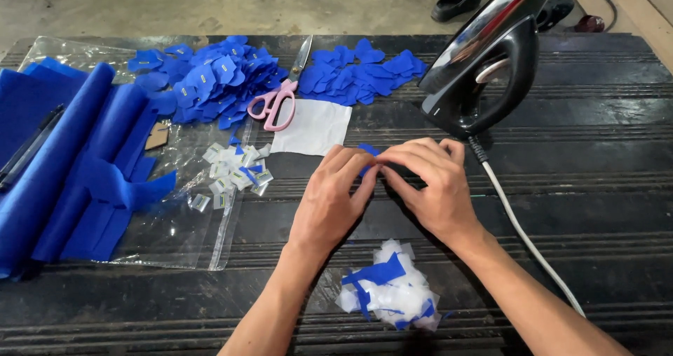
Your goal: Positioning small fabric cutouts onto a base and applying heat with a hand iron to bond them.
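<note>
While both hands meet over the middle of a dark ribbed counter (603, 188), a person pinches a small blue fabric piece (367, 150) between the fingertips, the left hand (335, 198) and the right hand (427, 188) closing on it from either side. Each grip is clenched lightly on the same scrap, thumbs and forefingers touching it, apparently so its edges can be worked with both sets of fingers at once; most of the piece is hidden behind the fingers.

Just beyond the hands lies a white cloth square (313, 127), flat on the counter, and touching its far left corner rest pink-handled scissors (282, 90), blades pointing away from the person. 2 heaps of cut blue pieces flank the scissors: a left heap (207, 79), many pieces bearing small pale tags, and a right heap (364, 72) of plain ones, seemingly kept apart by kind. A black electric iron (487, 55) stands on its heel at the right, soleplate off the counter, its white cord (522, 233) trailing toward the person beside the right forearm.

Near the person's wrists sits a scrap pile (391, 293) of white and blue trimmings, close enough to drop waste onto. At left, a clear plastic bag (175, 230) lies spread under small silvery tags (235, 174), with folded blue fabric (63, 167) overlapping its edge. A dark shoe (457, 2) rests on the concrete floor beyond the counter.
</note>
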